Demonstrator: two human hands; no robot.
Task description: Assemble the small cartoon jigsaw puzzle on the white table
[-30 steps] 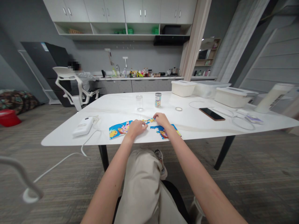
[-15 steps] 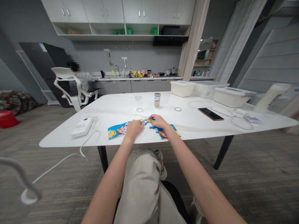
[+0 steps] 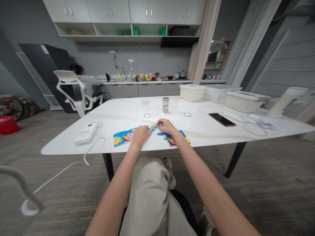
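Both hands meet at the centre of the frame, near the front edge of the white table (image 3: 118,114): the left hand (image 3: 140,133) lies curled, fingers down, on the jigsaw puzzle (image 3: 121,137), the right hand (image 3: 167,126) draws its fingertips together at a short strip of pieces (image 3: 153,127), and whether either grips anything cannot be told. The puzzle looks partly built: a joined section on either side, the middle between them unfilled.

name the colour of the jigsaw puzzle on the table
The jigsaw puzzle is mainly bright blue with yellow and red cartoon art; head view.
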